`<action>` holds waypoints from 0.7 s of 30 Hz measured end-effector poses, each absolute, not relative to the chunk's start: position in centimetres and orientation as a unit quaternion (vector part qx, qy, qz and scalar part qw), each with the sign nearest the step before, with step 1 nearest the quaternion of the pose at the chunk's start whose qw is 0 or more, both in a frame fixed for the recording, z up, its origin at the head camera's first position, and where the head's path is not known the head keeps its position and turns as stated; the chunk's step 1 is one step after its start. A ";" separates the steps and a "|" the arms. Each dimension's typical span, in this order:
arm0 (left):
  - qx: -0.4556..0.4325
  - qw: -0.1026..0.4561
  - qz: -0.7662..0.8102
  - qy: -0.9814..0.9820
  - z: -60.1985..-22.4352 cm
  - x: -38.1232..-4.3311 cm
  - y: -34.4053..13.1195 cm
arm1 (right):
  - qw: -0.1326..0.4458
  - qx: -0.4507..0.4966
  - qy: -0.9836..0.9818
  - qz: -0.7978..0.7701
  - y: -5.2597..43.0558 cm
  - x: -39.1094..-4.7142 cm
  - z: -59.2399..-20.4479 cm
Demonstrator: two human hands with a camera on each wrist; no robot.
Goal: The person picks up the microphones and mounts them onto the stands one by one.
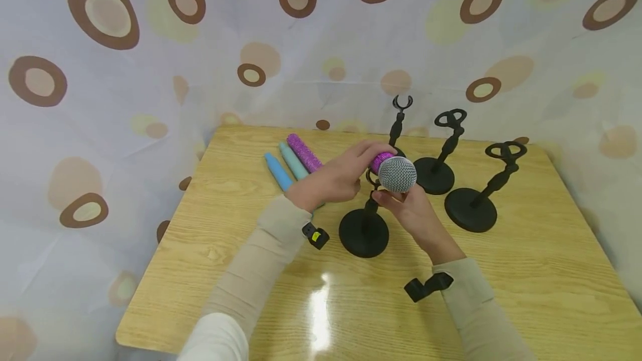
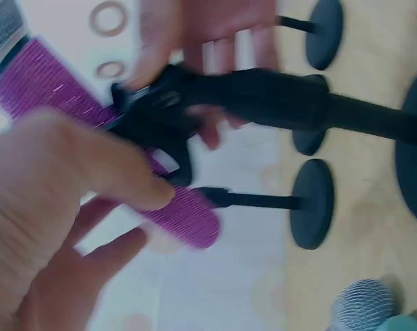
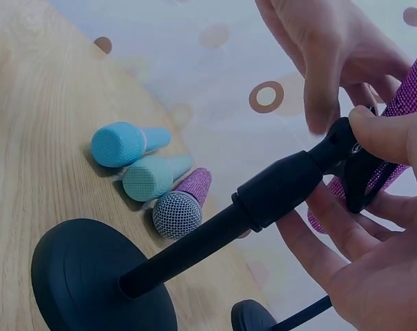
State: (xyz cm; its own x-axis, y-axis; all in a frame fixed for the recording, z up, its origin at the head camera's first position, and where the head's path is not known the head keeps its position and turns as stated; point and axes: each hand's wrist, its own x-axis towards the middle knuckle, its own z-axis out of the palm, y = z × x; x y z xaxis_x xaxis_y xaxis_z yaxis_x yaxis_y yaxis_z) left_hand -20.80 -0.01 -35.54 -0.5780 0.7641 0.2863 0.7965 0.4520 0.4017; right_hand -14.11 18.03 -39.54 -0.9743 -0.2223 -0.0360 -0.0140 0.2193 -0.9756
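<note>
A microphone [image 1: 398, 175] with a silver mesh head and a glittery purple handle lies at the top of the nearest black microphone stand [image 1: 364, 233]. My left hand [image 1: 333, 180] grips its handle, thumb and fingers around it in the left wrist view. My right hand [image 1: 418, 216] pinches the stand's top joint beside the clip [image 3: 364, 172], the thumb on one side and fingers below. In the left wrist view the purple handle [image 2: 56, 86] runs slantwise through the black clip. The stand's round base is on the wooden table [image 1: 215, 238].
Three more black stands stand behind and to the right, including one with an open fork [image 1: 402, 103] and one at the far right [image 1: 471, 209]. Left of them lie a blue microphone [image 3: 117, 145], a mint-green one [image 3: 148, 179] and another purple one [image 3: 177, 214]. A patterned cloth [image 1: 321, 32] hangs behind.
</note>
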 end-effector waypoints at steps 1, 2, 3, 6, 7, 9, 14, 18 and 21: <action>-0.458 0.063 -0.232 -0.856 -35.7 -20.8 0.2 | 0.082 -0.080 0.776 -0.620 18.0 -14.0 -39.3; -0.458 0.094 -0.216 -0.857 -35.9 -20.7 0.5 | 0.080 -0.084 0.774 -0.623 18.0 -13.9 -39.1; -0.456 0.123 -0.205 -0.857 -36.2 -20.7 0.7 | 0.078 -0.090 0.772 -0.624 17.9 -13.8 -38.8; -0.455 0.186 -0.203 -0.847 -36.9 -20.6 1.3 | 0.069 -0.103 0.769 -0.627 17.7 -13.6 -38.1; -0.456 0.198 -0.207 -0.842 -37.1 -20.7 1.4 | 0.066 -0.107 0.767 -0.630 17.6 -13.6 -37.9; -0.460 0.212 -0.215 -0.835 -37.4 -20.7 1.5 | 0.067 -0.110 0.764 -0.632 17.4 -13.5 -37.7; -0.467 0.207 -0.228 -0.829 -37.8 -20.8 1.5 | 0.073 -0.106 0.769 -0.626 17.5 -13.6 -37.9; -0.455 0.190 -0.234 -0.838 -37.7 -20.8 1.5 | 0.053 -0.121 0.783 -0.607 17.9 -14.3 -39.0; -0.443 0.174 -0.235 -0.847 -37.5 -20.7 1.6 | 0.044 -0.129 0.792 -0.595 18.1 -14.7 -39.6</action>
State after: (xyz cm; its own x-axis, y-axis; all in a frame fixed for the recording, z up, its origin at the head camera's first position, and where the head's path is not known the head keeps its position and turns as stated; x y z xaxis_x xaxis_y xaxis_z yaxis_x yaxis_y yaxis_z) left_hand -20.73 1.62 -37.54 -0.5459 0.6695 0.5037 0.8333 0.4963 0.2436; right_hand -14.66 18.11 -39.55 -0.9630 -0.2565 0.0831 -0.1512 0.2587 -0.9540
